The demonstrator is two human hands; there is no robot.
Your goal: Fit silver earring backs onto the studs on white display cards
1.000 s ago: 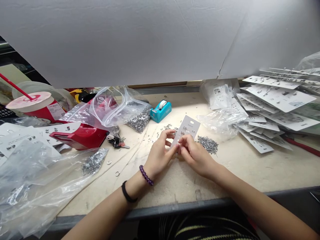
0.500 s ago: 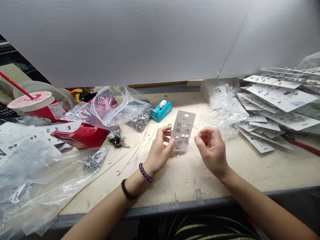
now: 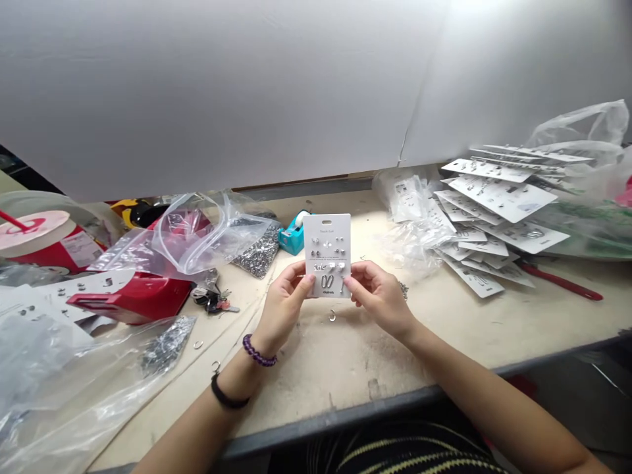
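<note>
A white earring card point(image 3: 326, 227) is held upright over the table, its front facing me. Small studs and a pair of hoops are fixed on it in rows. My left hand point(image 3: 285, 299) pinches the card's lower left edge, thumb in front and fingers behind. On the lower right edge, my right hand point(image 3: 378, 296) grips it the same way. A loose small hoop point(image 3: 332, 316) lies on the table just below the card. The fingers behind the card are partly hidden.
A teal tape dispenser point(image 3: 291, 238) stands behind the card. Earring cards point(image 3: 503, 197) are piled at right beside a red-handled tool point(image 3: 563, 282). Left are a bag of small metal parts point(image 3: 259, 253), keys point(image 3: 216, 301), a red object point(image 3: 133, 299), a cup point(image 3: 54, 247) and plastic bags point(image 3: 44, 395).
My right hand has moved in and taken hold of the card's right edge. The card has turned from tilted to upright and facing me. The view has shifted right.
</note>
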